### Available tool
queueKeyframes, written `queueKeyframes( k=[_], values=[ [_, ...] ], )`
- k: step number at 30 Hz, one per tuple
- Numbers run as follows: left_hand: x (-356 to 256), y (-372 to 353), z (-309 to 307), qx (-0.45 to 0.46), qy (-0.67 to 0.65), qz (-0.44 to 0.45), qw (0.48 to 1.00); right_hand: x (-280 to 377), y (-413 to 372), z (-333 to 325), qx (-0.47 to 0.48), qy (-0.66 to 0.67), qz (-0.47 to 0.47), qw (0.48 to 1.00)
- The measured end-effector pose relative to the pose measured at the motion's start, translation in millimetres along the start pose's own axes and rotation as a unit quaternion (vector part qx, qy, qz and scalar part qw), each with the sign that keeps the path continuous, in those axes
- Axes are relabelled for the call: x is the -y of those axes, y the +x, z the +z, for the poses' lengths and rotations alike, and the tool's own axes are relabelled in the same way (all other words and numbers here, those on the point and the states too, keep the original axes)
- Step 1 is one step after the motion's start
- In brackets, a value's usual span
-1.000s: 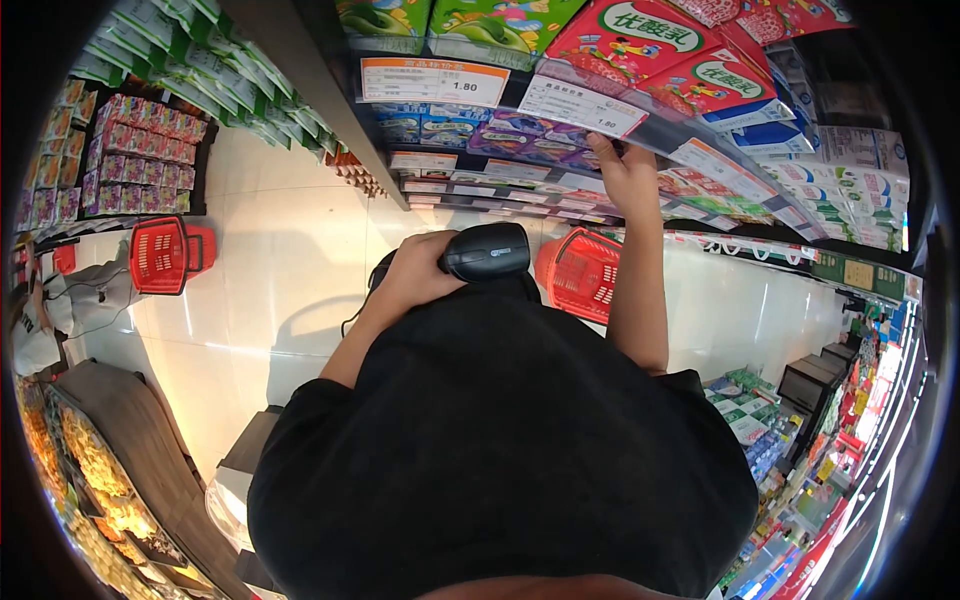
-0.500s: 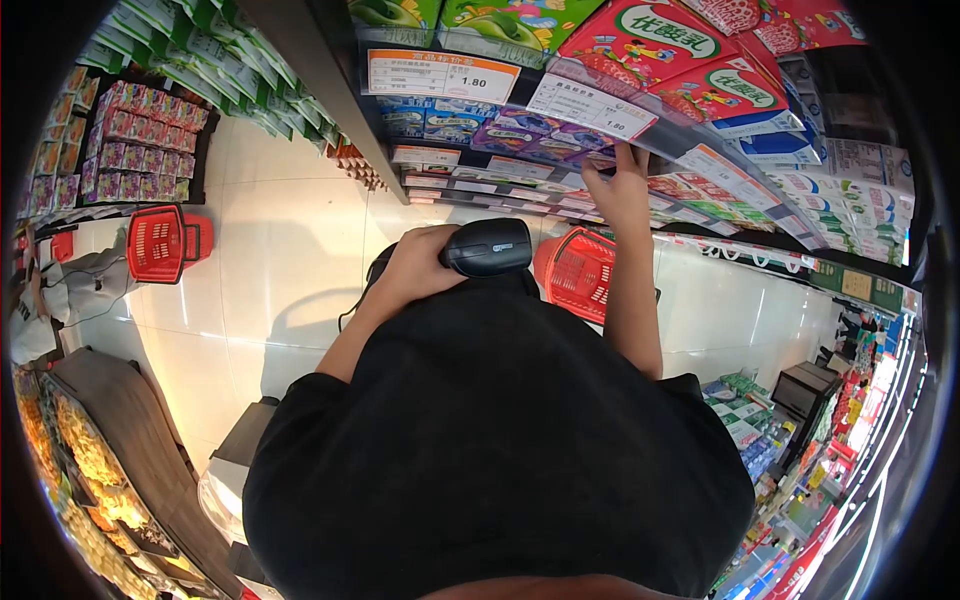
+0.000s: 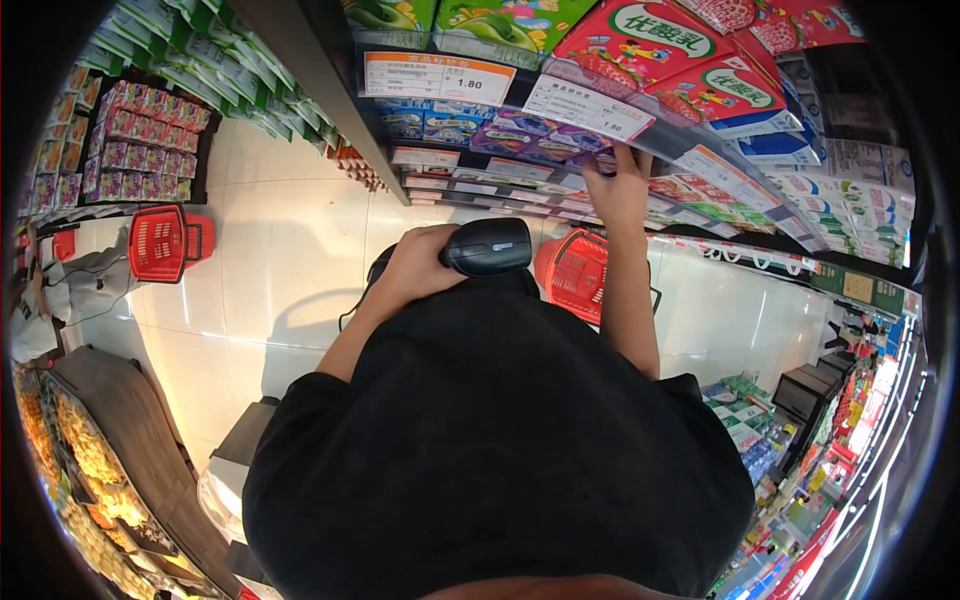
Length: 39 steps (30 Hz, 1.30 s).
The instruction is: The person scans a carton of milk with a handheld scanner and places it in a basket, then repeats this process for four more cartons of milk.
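A black handheld barcode scanner (image 3: 490, 247) rests in the grip of my left hand (image 3: 422, 258), in front of my chest. My right hand (image 3: 620, 185) reaches up to the shelf, thumb and fingers spread, its fingertips at the row of purple drink cartons (image 3: 545, 138). The shelf's front edge overlaps the fingertips. Above that hand, a price label (image 3: 590, 104) reading 1.80 runs along the upper shelf edge. Large red drink boxes (image 3: 640, 40) stand on this upper shelf, with green boxes (image 3: 515, 22) to their left.
Below my right forearm a red shopping basket (image 3: 578, 275) is on the floor. Another red basket (image 3: 160, 245) stands at the left, near stacked cartons (image 3: 145, 145). Green packets (image 3: 230, 60) hang on the upper left rack. A dark post (image 3: 310, 80) bounds the shelf.
My right hand has stayed at the purple cartons, with a slight shift of the fingers. The scanner is held in the same place. The view has barely moved.
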<state>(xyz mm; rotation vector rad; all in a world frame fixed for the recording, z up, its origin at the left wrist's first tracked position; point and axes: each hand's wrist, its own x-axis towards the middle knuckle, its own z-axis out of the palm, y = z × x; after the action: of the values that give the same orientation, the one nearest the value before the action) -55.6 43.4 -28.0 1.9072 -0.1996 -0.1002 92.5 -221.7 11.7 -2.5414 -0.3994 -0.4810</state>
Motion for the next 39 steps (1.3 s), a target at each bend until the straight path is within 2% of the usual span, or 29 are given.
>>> queueKeyframes(
  k=[7, 9, 10, 12, 13, 15, 16, 18, 19, 21, 22, 24, 25, 26, 27, 28, 29, 30, 32, 33, 35, 36, 38, 39],
  values=[
    [-1, 2, 2, -0.008, -0.006, 0.000, 1.000, -4, -6, 2, -0.062, -0.013, -0.017, 0.998],
    [-2, 3, 3, -0.003, -0.007, -0.003, 1.000, -5, -14, 17, -0.138, -0.018, 0.017, 0.990],
    [-2, 4, 2, 0.000, -0.006, -0.007, 1.000, 1, -16, 20, -0.138, -0.017, 0.017, 0.990],
    [-2, 3, 1, 0.002, -0.001, -0.008, 1.000, 10, -20, 24, -0.176, 0.016, 0.114, 0.978],
    [-2, 4, 1, 0.004, 0.004, -0.009, 1.000, 6, -23, 27, -0.175, 0.016, 0.114, 0.978],
    [-3, 5, 1, 0.003, -0.001, -0.006, 1.000, -5, -30, 34, -0.138, 0.162, 0.158, 0.964],
    [-4, 6, 1, 0.001, -0.004, -0.004, 1.000, 0, -30, 32, -0.138, 0.162, 0.158, 0.964],
    [-1, 6, -1, 0.005, 0.005, -0.002, 1.000, 12, -32, 29, -0.254, 0.245, 0.119, 0.928],
    [0, 5, -2, 0.009, 0.013, 0.000, 1.000, 22, -32, 21, -0.251, 0.246, 0.120, 0.928],
    [-1, 5, -2, 0.001, 0.009, -0.003, 1.000, 39, -36, 2, -0.314, 0.321, 0.163, 0.879],
    [-2, 6, -2, -0.007, 0.006, -0.004, 1.000, 36, -42, -5, -0.312, 0.318, 0.165, 0.880],
    [-3, 7, -3, -0.001, -0.006, -0.011, 1.000, 21, -52, -21, -0.234, 0.492, 0.238, 0.804],
    [-3, 8, -3, 0.002, -0.015, -0.016, 1.000, 17, -56, -21, -0.196, 0.580, 0.294, 0.734],
    [-2, 9, -3, 0.004, -0.016, -0.017, 1.000, 16, -61, -21, -0.196, 0.578, 0.296, 0.735],
    [0, 9, -3, 0.011, -0.020, -0.023, 0.999, 16, -68, -23, -0.122, 0.705, 0.392, 0.579],
    [0, 9, -3, 0.017, -0.023, -0.029, 0.999, 19, -71, -25, -0.041, 0.794, 0.465, 0.390],
    [0, 10, -2, 0.019, -0.024, -0.030, 0.999, 8, -80, -13, -0.006, 0.831, 0.486, 0.270],
    [-1, 10, -1, 0.011, -0.039, -0.025, 0.999, 0, -93, -1, 0.020, 0.858, 0.459, 0.229],
    [-1, 8, -1, 0.003, -0.056, -0.025, 0.998, 8, -104, 9, 0.025, 0.827, 0.469, 0.310],
    [-2, 7, -2, 0.017, -0.042, -0.036, 0.998, 11, -107, 12, 0.027, 0.825, 0.473, 0.309],
    [-7, 6, -5, 0.032, -0.029, -0.048, 0.998, 19, -107, 15, -0.030, 0.734, 0.493, 0.466],
    [-11, 6, -5, 0.035, -0.020, -0.044, 0.998, 20, -107, 16, -0.031, 0.733, 0.495, 0.466],
    [-13, 6, -5, 0.040, -0.012, -0.038, 0.998, 20, -102, 19, -0.076, 0.626, 0.472, 0.617],
    [-11, 6, -4, 0.034, 0.006, -0.036, 0.999, 22, -100, 20, -0.092, 0.602, 0.486, 0.627]
  ],
)
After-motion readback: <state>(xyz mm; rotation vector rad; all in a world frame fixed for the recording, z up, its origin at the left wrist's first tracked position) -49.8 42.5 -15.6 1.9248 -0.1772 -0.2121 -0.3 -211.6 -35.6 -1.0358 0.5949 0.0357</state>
